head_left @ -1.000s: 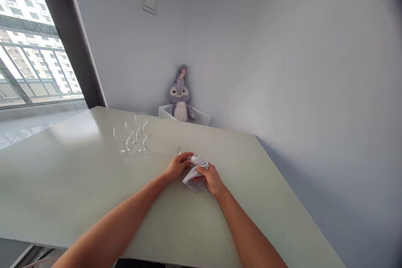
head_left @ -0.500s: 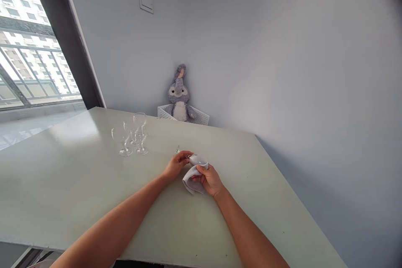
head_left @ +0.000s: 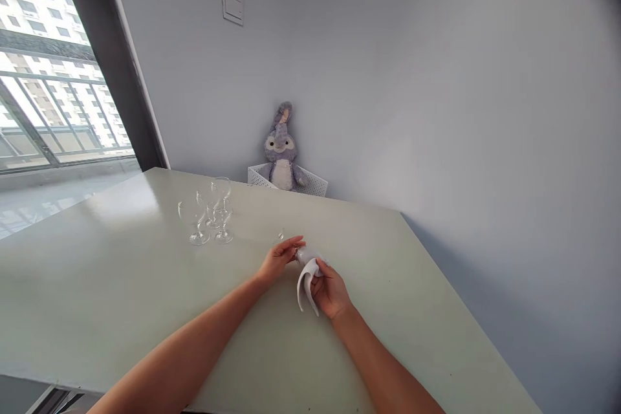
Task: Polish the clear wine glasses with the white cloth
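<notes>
You hold a glass [head_left: 305, 255] and a cloth [head_left: 306, 279] between two hands over the table [head_left: 388, 326].
Your left hand [head_left: 281, 259] has its fingers narrowed on the glass's slimmer end; your right hand [head_left: 332, 290] grips the cloth against the wider end, hiding some of it, with a fold hanging toward the table's near edge. The glass lies tilted, roughly midway between near and far edges. A twist or tug through the cloth could slip it from that light left hold onto the tabletop, or strain the thin end. Swinging your left arm toward the far left corner could topple the standing glasses [head_left: 224, 237], grouped close together.
</notes>
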Motion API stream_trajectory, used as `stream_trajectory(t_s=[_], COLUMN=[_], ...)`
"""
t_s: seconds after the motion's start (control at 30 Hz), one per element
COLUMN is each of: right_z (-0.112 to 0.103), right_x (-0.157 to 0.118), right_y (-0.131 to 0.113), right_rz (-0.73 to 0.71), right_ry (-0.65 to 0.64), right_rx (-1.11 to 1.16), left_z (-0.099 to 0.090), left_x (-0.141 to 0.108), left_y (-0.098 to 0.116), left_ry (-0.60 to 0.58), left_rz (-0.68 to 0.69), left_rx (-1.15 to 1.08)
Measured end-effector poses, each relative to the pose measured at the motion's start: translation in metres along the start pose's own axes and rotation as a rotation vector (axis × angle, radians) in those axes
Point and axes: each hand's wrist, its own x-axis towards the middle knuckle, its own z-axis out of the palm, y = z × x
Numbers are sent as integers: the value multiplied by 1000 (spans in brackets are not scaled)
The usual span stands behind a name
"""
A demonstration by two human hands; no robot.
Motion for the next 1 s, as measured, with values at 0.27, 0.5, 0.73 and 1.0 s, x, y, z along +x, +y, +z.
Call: stream_trajectory(t_s=[0.27,0.5,0.73,1.0], right_z=[22,14,13,6], right_x=[-23,-12,-13,-4], right_y=[9,-4,-4,-2], right_rz=[-165,81,66,86], right_ry=[49,150,102,99], right_rx=[-464,84,82,42], left_z=[-2,14,5,-1], left_x=[-2,-7,-2,5], left_y=[2,-6,-1,-7], left_ry=[122,139,78,77], left_rz=[-115,-128,-111,-177], left_rx=[188,-68,-164,-82])
